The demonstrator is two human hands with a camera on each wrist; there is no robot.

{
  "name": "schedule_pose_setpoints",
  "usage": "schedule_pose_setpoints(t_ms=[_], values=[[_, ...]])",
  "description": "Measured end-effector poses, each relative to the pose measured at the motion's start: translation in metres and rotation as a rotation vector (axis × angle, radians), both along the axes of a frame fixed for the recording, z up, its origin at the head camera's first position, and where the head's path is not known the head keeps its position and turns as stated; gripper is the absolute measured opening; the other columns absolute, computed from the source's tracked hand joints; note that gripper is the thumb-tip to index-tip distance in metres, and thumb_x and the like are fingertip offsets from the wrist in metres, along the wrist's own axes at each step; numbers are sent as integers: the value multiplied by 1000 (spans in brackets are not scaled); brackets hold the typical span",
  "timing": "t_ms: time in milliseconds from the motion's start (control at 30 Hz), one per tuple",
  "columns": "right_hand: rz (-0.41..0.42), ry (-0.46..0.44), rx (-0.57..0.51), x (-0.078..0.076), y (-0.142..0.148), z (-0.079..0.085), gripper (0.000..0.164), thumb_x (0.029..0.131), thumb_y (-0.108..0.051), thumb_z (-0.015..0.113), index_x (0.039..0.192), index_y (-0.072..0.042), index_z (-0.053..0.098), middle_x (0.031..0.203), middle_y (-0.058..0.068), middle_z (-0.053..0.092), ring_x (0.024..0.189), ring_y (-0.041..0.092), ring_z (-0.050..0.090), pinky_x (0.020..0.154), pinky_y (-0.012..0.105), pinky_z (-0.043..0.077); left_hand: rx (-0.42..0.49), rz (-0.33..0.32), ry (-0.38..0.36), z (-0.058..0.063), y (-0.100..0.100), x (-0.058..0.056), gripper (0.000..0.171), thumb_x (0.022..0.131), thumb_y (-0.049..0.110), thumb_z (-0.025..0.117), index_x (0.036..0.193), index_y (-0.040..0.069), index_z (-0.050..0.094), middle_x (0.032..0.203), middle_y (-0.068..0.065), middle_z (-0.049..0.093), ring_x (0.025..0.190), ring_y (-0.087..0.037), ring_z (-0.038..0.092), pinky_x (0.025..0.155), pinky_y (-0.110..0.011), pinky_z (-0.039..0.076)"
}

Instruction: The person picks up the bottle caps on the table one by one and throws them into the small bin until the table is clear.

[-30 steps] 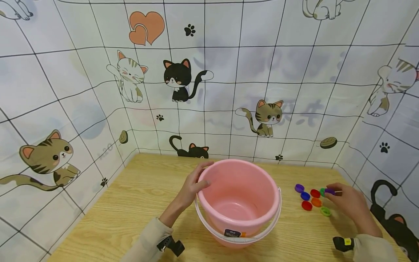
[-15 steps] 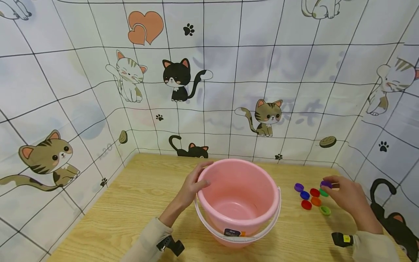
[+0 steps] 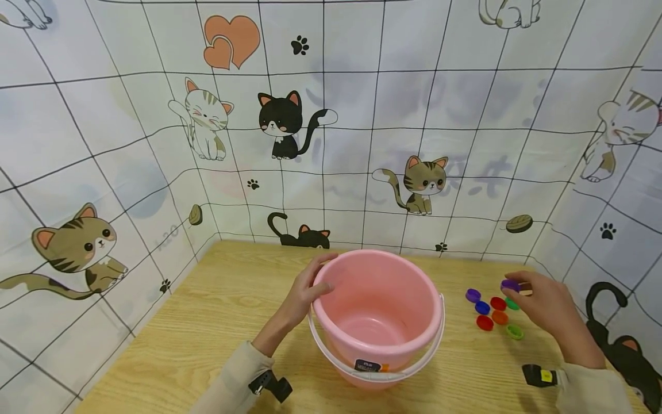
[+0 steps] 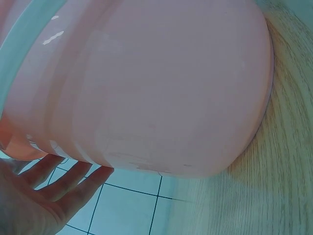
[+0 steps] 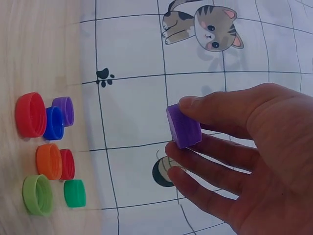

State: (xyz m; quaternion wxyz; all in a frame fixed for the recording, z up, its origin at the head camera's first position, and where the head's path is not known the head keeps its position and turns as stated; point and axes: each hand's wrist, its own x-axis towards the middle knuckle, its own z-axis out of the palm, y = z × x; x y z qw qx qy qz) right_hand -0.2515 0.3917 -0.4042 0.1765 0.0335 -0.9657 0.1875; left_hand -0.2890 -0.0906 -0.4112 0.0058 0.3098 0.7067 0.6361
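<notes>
A pink bucket stands upright on the wooden table, its white handle hanging down in front. My left hand holds the bucket's left rim, thumb over the edge and fingers along the outside. In the left wrist view those fingers touch the bucket's wall. My right hand pinches a purple bottle cap between thumb and fingers, raised off the table. Below and left of it lie several loose bottle caps, among them a red cap, an orange cap and a light green cap.
The caps lie on the table to the right of the bucket. A cloth wall printed with cats and grid lines encloses the table at the back and both sides. Inside the bucket only its bare pink floor shows.
My right hand has lifted the purple cap from beside the green one and moved slightly up and left with it. My left hand and the bucket have stayed put.
</notes>
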Motion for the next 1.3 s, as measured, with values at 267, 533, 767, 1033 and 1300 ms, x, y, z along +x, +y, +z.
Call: schedule_pose_setpoints(t_ms=[267,533,767,1033,1300], values=[[4,-22,5,5,-12,13,40,93,-18,74,122,9,66,107,29,72,101,53,67,74,60,59,-5,6,-2,1,0,1,66,93,23,55,156,9,41,139,-27,56,109,-50,65,81,-59,62],[22,1,3,8,-21,19,41,93,-18,75,123,8,66,106,28,72,94,50,70,69,55,61,-10,13,-3,0,-1,1,65,93,24,55,155,11,42,138,-27,56,109,-49,66,82,-59,62],[34,40,12,10,-25,22,40,90,-15,77,121,7,67,105,28,71,91,48,70,69,54,62,-17,12,-3,-1,0,0,67,93,24,55,156,8,40,138,-27,56,110,-46,66,82,-54,64],[41,67,19,12,-28,25,38,89,-13,78,120,7,68,104,28,72,90,48,70,68,54,62,-18,20,-15,0,0,2,67,93,24,56,157,11,40,140,-25,57,111,-48,65,84,-63,61],[45,69,29,14,-33,31,39,89,-15,79,121,6,68,105,28,72,90,48,71,70,57,61,-17,28,-19,-2,0,0,63,93,22,57,155,20,43,139,-24,57,110,-46,66,84,-59,62]])
